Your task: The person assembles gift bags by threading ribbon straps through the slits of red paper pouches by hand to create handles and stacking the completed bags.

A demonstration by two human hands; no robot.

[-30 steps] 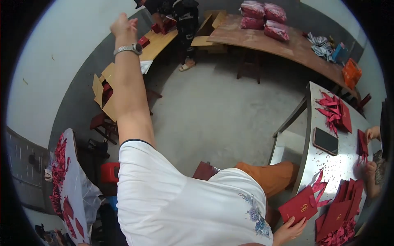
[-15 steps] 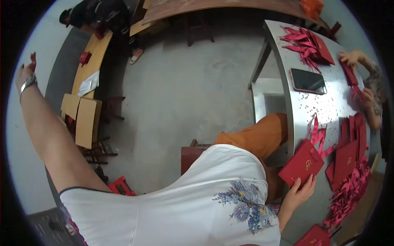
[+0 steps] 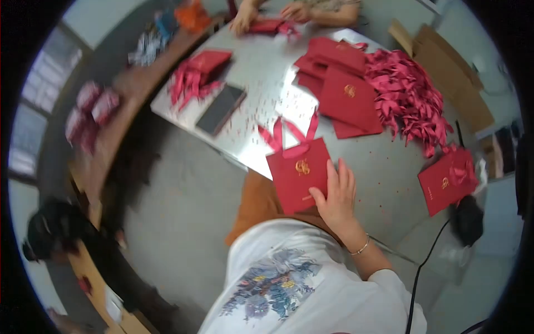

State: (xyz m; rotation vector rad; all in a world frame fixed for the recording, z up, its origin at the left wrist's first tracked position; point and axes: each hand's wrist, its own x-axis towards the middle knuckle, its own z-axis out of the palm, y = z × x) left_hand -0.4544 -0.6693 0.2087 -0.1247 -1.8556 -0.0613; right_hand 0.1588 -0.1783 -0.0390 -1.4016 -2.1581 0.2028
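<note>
A red paper gift bag point(image 3: 295, 181) with a gold emblem and ribbon handles lies at the near edge of the metal table, partly over my lap. My right hand point(image 3: 337, 195) rests on its right side, fingers stretched out and the thumb on its front. A blurred, skin-toned shape at the lower left rim appears to be my left hand point(image 3: 61, 320); its fingers cannot be made out. Beyond the bag are several stacked red bags point(image 3: 350, 100). To their right is a heap of red ribbon handles point(image 3: 409, 92).
A phone point(image 3: 221, 109) lies left on the metal table point(image 3: 372, 167), near more red bags point(image 3: 208, 62). Across it, another person's hands point(image 3: 243, 19) work on a red bag. Another bag point(image 3: 445, 181) and a black cable point(image 3: 420, 273) are at right. A person in dark clothes point(image 3: 61, 228) is at left.
My view has swung right toward the metal table. The bag under my right hand now appears more upright and central. My left arm, stretched out at left before, has mostly left the picture.
</note>
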